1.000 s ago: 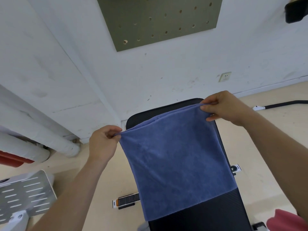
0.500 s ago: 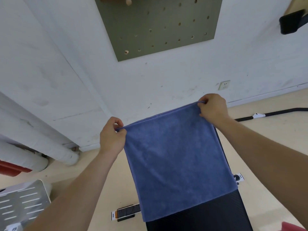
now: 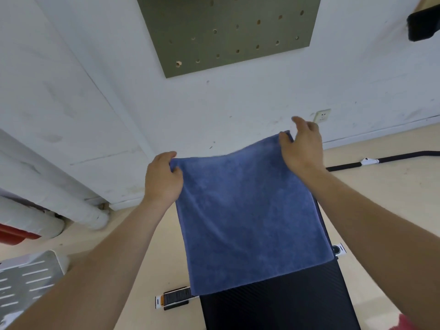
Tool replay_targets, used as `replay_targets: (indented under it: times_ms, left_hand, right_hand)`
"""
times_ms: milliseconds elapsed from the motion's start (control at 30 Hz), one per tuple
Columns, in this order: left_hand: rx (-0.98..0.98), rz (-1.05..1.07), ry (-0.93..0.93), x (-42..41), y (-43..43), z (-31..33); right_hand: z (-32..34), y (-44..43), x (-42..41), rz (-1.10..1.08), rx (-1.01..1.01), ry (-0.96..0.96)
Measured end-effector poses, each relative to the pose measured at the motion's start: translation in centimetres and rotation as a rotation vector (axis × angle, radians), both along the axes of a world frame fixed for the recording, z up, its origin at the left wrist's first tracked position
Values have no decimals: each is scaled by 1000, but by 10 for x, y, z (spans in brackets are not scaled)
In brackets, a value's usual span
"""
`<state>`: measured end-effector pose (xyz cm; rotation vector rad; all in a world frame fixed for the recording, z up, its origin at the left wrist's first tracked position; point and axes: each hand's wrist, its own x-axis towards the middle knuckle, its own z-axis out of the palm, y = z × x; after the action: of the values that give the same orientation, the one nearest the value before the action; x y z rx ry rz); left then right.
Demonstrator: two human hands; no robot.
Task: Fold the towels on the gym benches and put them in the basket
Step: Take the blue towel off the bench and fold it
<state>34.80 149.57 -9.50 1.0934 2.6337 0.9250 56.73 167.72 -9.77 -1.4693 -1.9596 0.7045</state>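
A blue towel (image 3: 250, 215) lies spread over the far end of the black gym bench (image 3: 281, 303), its near edge crossing the pad. My left hand (image 3: 163, 178) pinches the towel's far left corner. My right hand (image 3: 302, 148) is at the far right corner with its fingers lifted and spread, the thumb touching the towel's edge. The bench's far end is hidden under the towel. No basket is in view.
A white wall with a green pegboard (image 3: 226, 32) rises just beyond the bench. White pipes (image 3: 54, 206) run along the left, a perforated metal plate (image 3: 26, 279) lies lower left, a black bar (image 3: 381, 160) lies on the floor right, and something pink (image 3: 409, 323) shows bottom right.
Both hands carried the towel's far edge forward over the bench end. My right hand has opened and let go of its corner; the left still pinches.
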Motion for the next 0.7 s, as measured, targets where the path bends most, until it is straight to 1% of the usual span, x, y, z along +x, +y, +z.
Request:
replay_targets:
  times_ms: [67,133,167,234,300,400,534,567,634,701]
  left_hand:
    - [-77,-84,171,15,-14,-2]
    - [-21,-201,316,47,-41,-8]
    - [5,-277,343,68,-58,-16]
    - [-28,-412,353,109,-92,-40]
    - [-128,-447,306,135,-121,-68]
    - [-172,-317,174,149,-148,-98]
    - [-124,-57,3,144,-158,-103]
    - [-129,8,-48,142,-158,-102]
    - [-129,88,-144,139,-158,-100]
    - [-138,93,-199,141,-157,-97]
  right_hand:
    - [2,-32,10,151,161,-116]
    - [-7,-78,24,332,353,-248]
    - [-17,-103,33,410,401,-326]
    - [-44,-146,52,538,391,-474]
    - [-74,-173,69,614,318,-556]
    - [-102,-185,84,656,235,-611]
    - [-113,-169,96,736,275,-646]
    - [-114,-163,103,714,266,-644]
    - [-115,-152,121,593,200,-628]
    - [-118,-144,140,489,114,-607]
